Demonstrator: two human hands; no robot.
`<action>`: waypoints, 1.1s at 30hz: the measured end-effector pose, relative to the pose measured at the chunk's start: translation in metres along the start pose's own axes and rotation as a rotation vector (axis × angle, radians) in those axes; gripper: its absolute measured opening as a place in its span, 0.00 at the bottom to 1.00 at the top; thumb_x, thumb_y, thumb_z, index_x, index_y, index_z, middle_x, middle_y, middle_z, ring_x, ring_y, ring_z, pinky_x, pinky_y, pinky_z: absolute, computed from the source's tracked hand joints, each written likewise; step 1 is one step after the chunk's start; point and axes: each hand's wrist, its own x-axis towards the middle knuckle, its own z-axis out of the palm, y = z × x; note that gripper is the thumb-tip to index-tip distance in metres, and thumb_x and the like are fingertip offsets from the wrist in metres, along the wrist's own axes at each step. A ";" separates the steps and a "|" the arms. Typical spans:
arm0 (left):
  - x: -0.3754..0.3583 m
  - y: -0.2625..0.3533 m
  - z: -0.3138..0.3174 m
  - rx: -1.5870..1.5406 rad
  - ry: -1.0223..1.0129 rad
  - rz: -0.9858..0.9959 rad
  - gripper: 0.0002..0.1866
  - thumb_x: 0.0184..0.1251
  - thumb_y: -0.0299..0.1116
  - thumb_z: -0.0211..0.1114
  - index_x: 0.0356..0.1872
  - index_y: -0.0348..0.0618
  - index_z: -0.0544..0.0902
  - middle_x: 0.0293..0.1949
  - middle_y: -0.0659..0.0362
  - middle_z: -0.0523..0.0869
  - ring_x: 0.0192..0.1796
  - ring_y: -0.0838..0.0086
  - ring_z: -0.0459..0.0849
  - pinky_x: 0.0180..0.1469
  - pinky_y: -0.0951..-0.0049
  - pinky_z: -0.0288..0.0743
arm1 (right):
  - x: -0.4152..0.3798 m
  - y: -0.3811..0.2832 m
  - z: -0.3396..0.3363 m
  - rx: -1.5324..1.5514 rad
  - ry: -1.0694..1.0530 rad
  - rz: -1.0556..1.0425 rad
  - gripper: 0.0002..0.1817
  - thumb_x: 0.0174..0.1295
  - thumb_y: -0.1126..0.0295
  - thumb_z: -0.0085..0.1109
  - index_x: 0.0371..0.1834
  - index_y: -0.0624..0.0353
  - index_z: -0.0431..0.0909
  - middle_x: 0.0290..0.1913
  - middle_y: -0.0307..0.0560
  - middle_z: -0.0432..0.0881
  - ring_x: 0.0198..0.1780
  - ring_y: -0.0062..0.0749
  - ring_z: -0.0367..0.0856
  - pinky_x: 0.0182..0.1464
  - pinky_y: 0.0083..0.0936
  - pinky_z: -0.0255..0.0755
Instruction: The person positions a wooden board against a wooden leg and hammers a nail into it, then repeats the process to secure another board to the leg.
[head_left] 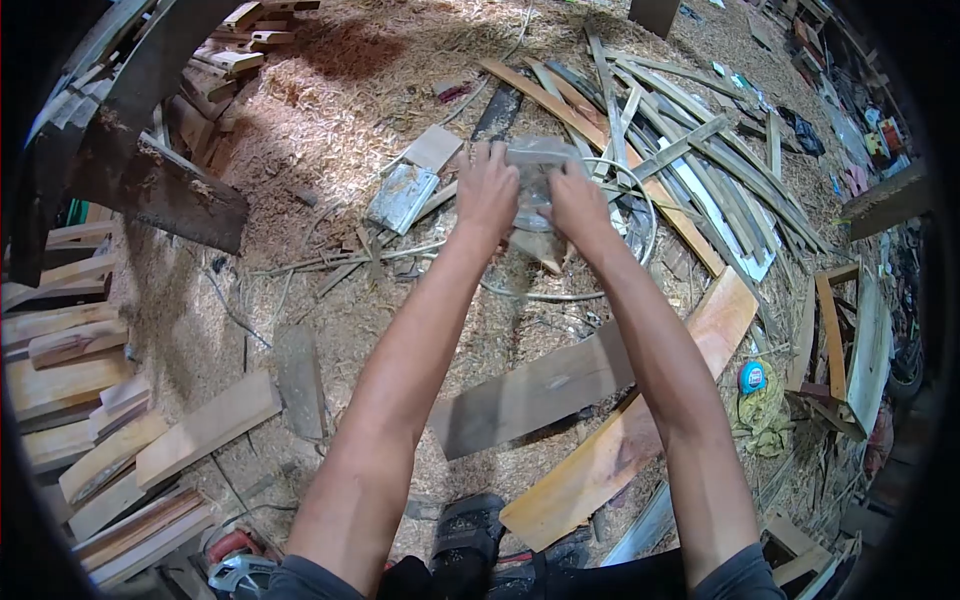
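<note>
From the centre of the view, cut boards (65,380) lie piled at nine o'clock, and a red and silver power tool (240,568) sits on the floor just past seven, partly cut off by the dark rim. A dark beam (190,205) juts in at ten o'clock, over floor (330,120) strewn with wood shavings. At eleven, a shiny silvery block (403,197) lies just beside the left hand (488,190). That hand, near twelve o'clock, has its grip closed on the left side of a piece of clear plastic (540,152) — the plastic is blurred, so its exact shape is hard to tell. A grey board (540,392) lies at five o'clock, between the forearms. The right hand (578,205), toward one o'clock, has its grip closed on the plastic's right side, inside the curve of a pale hose (653,228). A reddish-tan board (600,465) slants past the right forearm between four and five. Thin wood strips (700,165) heap up at two o'clock — and a blue tape measure (752,377) rests between three and four, left of a wooden frame (830,335).
</note>
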 end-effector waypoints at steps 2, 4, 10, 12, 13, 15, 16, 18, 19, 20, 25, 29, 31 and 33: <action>0.001 0.001 -0.002 -0.108 -0.067 -0.003 0.16 0.57 0.30 0.67 0.49 0.53 0.87 0.60 0.58 0.76 0.66 0.60 0.69 0.64 0.49 0.61 | -0.003 0.009 -0.003 0.004 0.038 -0.037 0.20 0.52 0.60 0.75 0.43 0.60 0.83 0.43 0.61 0.86 0.49 0.55 0.85 0.48 0.47 0.80; 0.000 0.003 0.004 -0.192 -0.017 0.003 0.22 0.57 0.28 0.67 0.55 0.57 0.85 0.65 0.57 0.73 0.69 0.58 0.67 0.66 0.45 0.60 | 0.004 0.021 -0.011 0.035 0.012 -0.124 0.20 0.49 0.64 0.77 0.42 0.61 0.84 0.41 0.60 0.87 0.47 0.55 0.87 0.49 0.46 0.81; -0.003 -0.001 0.009 -0.316 0.072 0.063 0.26 0.53 0.23 0.67 0.54 0.63 0.87 0.70 0.54 0.69 0.76 0.57 0.61 0.73 0.42 0.53 | 0.018 0.025 -0.011 0.115 -0.156 0.001 0.13 0.56 0.66 0.65 0.42 0.59 0.87 0.40 0.64 0.87 0.45 0.59 0.87 0.50 0.47 0.81; -0.006 -0.006 0.009 -0.275 -0.003 0.077 0.25 0.53 0.24 0.67 0.53 0.63 0.88 0.71 0.54 0.69 0.76 0.57 0.62 0.73 0.41 0.52 | 0.015 0.017 -0.012 0.108 -0.130 0.001 0.12 0.57 0.67 0.65 0.43 0.58 0.87 0.41 0.64 0.87 0.45 0.58 0.87 0.50 0.47 0.81; -0.008 -0.008 0.009 -0.268 -0.037 0.061 0.24 0.53 0.24 0.67 0.52 0.63 0.88 0.71 0.54 0.69 0.76 0.57 0.62 0.74 0.41 0.52 | 0.018 0.018 -0.004 0.098 -0.108 -0.001 0.12 0.57 0.67 0.65 0.43 0.57 0.88 0.41 0.63 0.87 0.45 0.58 0.87 0.49 0.47 0.81; -0.016 -0.010 0.014 -0.258 -0.107 0.030 0.23 0.54 0.25 0.67 0.50 0.63 0.90 0.72 0.55 0.69 0.76 0.56 0.62 0.74 0.40 0.51 | 0.022 0.016 0.011 0.074 -0.069 -0.004 0.11 0.58 0.66 0.66 0.43 0.56 0.88 0.41 0.63 0.87 0.44 0.58 0.87 0.49 0.48 0.81; -0.018 -0.010 0.018 -0.270 -0.099 0.009 0.22 0.54 0.25 0.67 0.50 0.63 0.90 0.72 0.55 0.69 0.76 0.56 0.62 0.74 0.39 0.51 | 0.020 0.016 0.013 0.110 -0.059 0.002 0.11 0.58 0.65 0.67 0.42 0.56 0.88 0.40 0.63 0.87 0.44 0.58 0.87 0.49 0.48 0.81; -0.021 -0.006 0.022 -0.296 -0.078 -0.032 0.21 0.55 0.26 0.67 0.49 0.63 0.90 0.72 0.55 0.68 0.76 0.56 0.62 0.74 0.39 0.51 | 0.015 0.019 0.014 0.176 -0.035 0.015 0.11 0.59 0.64 0.68 0.41 0.55 0.88 0.39 0.62 0.87 0.43 0.58 0.86 0.48 0.48 0.80; -0.020 -0.006 0.021 -0.296 -0.105 -0.034 0.21 0.55 0.27 0.67 0.50 0.63 0.90 0.72 0.55 0.68 0.76 0.56 0.62 0.74 0.38 0.51 | 0.013 0.019 0.014 0.197 -0.004 0.013 0.11 0.59 0.63 0.68 0.41 0.55 0.88 0.38 0.62 0.87 0.43 0.58 0.86 0.49 0.48 0.80; -0.020 -0.006 0.020 -0.294 -0.130 -0.037 0.21 0.54 0.28 0.68 0.50 0.64 0.90 0.72 0.55 0.68 0.76 0.56 0.61 0.74 0.38 0.51 | 0.010 0.018 0.014 0.218 0.028 0.008 0.11 0.59 0.63 0.69 0.41 0.55 0.89 0.38 0.62 0.87 0.43 0.58 0.86 0.49 0.47 0.80; -0.027 -0.006 0.013 -0.350 -0.201 -0.073 0.24 0.54 0.30 0.69 0.55 0.63 0.87 0.73 0.54 0.67 0.76 0.55 0.61 0.74 0.40 0.52 | 0.007 0.024 0.025 0.400 0.081 0.073 0.12 0.58 0.62 0.69 0.43 0.53 0.90 0.38 0.61 0.87 0.42 0.57 0.87 0.49 0.43 0.80; -0.034 -0.004 0.025 -0.401 -0.166 -0.107 0.24 0.55 0.32 0.69 0.56 0.61 0.87 0.73 0.53 0.67 0.76 0.55 0.61 0.74 0.42 0.53 | 0.003 0.028 0.026 0.527 0.135 0.089 0.13 0.58 0.62 0.67 0.44 0.54 0.90 0.37 0.60 0.88 0.38 0.52 0.88 0.46 0.38 0.81; -0.034 -0.002 0.023 -0.478 -0.094 -0.155 0.21 0.55 0.33 0.69 0.54 0.59 0.88 0.71 0.52 0.69 0.75 0.54 0.63 0.73 0.44 0.55 | 0.002 0.027 0.020 0.647 0.183 0.130 0.14 0.59 0.62 0.66 0.44 0.57 0.90 0.34 0.58 0.89 0.35 0.45 0.89 0.42 0.34 0.81; -0.035 0.002 0.025 -0.620 -0.009 -0.234 0.19 0.55 0.35 0.69 0.50 0.57 0.89 0.69 0.50 0.73 0.73 0.53 0.67 0.73 0.46 0.58 | -0.002 0.027 0.015 0.832 0.208 0.214 0.15 0.60 0.62 0.66 0.43 0.62 0.90 0.31 0.55 0.89 0.31 0.36 0.88 0.39 0.30 0.79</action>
